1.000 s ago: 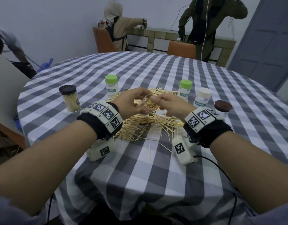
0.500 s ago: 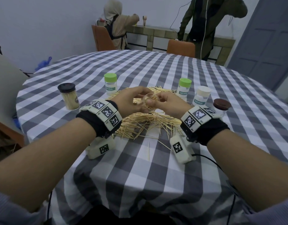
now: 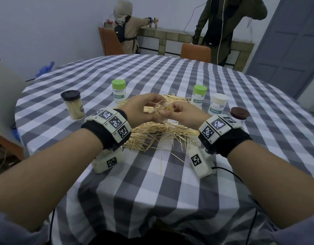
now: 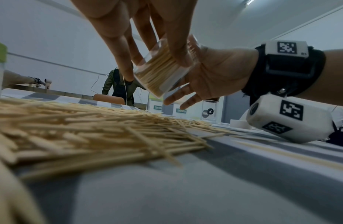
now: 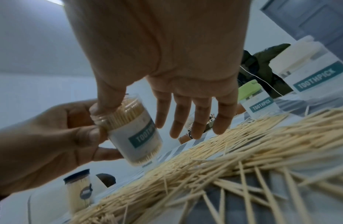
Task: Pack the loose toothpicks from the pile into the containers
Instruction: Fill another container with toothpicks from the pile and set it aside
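Note:
A clear open toothpick container [image 3: 164, 109] packed with toothpicks is tilted above the pile, its mouth towards me. My left hand [image 3: 143, 110] grips its body [image 5: 136, 133], fingers and thumb round it [image 4: 162, 72]. My right hand [image 3: 181, 114] is beside it with the thumb on the rim. Its other fingers [image 5: 201, 115] are straight and off the container. The loose toothpick pile [image 3: 158, 133] lies spread on the checked tablecloth [image 3: 152, 183] under both hands, also in the left wrist view [image 4: 80, 133] and the right wrist view [image 5: 234, 151].
Around the pile stand two green-lidded containers [image 3: 118, 91] [image 3: 199, 96], a white-lidded one [image 3: 219, 105], a brown-lidded jar [image 3: 239, 114] and a black-lidded jar full of toothpicks [image 3: 73, 105]. Stray toothpicks [image 3: 160, 163] lie nearer me. Two people and chairs are behind the table.
The hands were pinched together over the pile. The container has since come up between them, tipped so its filled mouth shows, with the right thumb on its rim.

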